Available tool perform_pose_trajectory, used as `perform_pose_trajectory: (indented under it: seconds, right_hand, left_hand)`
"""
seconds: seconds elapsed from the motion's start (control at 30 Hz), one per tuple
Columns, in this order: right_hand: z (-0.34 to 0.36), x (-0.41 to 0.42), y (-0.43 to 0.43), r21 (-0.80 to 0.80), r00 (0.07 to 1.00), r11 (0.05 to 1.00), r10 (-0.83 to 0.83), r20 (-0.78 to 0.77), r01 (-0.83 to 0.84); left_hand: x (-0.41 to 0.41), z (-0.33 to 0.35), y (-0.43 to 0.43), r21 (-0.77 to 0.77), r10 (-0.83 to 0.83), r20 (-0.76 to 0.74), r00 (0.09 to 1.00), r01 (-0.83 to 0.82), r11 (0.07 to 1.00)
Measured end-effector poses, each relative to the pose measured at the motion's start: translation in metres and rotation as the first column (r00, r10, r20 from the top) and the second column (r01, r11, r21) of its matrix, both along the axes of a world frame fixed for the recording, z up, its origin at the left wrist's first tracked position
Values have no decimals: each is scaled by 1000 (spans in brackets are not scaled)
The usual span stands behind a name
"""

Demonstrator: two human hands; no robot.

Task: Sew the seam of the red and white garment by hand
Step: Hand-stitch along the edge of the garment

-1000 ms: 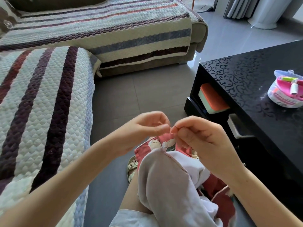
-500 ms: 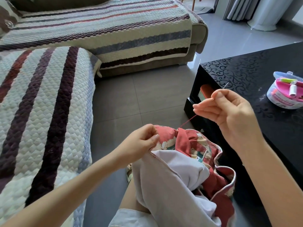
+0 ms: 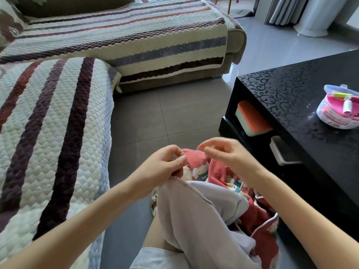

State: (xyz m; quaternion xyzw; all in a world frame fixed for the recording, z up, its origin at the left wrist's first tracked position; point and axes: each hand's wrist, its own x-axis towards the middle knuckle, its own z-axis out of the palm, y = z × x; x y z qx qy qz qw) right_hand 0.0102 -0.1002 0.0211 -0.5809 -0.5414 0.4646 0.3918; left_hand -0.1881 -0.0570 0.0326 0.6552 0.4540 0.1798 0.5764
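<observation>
1. The black bench (image 3: 291, 98) stands to the person's right.
2. The red and white garment (image 3: 196, 214) lies across the lap; its printed lettering is too blurred to read.
3. The left hand (image 3: 165, 166) pinches the red seam edge.
4. The right hand (image 3: 223, 154), raised with the thread half a second ago, is now down at the seam with its fingers curled. What it holds cannot be told.
5. The sewing tub (image 3: 338, 115) stands on the bench; its label is illegible.
</observation>
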Motion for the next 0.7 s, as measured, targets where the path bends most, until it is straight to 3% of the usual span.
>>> perform_pose_trajectory:
  seconds: [0.1, 0.2, 0.43, 0.63, 0.7]
  right_hand:
    - [9, -19, -16, -126, 977, 977, 152, -148, -171]
    - [11, -30, -24, -124, 952, 964, 202, -231, -235]
    - [17, -32, -25, -41, 937, 994, 85, -338, -105]
    - [27, -21, -22, -57, 929, 998, 12, -369, -36]
    - [29, -19, -20, -46, 924, 999, 8, -382, -28]
  left_hand:
    - [-2, 5, 0, -18, -29, 16, 999, 29, 999]
    - [-2, 8, -1, -14, -35, 12, 999, 35, 999]
    - [-4, 9, 0, -42, -71, 12, 997, 72, 997]
    - [-16, 12, 1, -298, -87, 200, 976, 145, 944]
    - [-21, 12, 1, -320, -88, 218, 972, 157, 934]
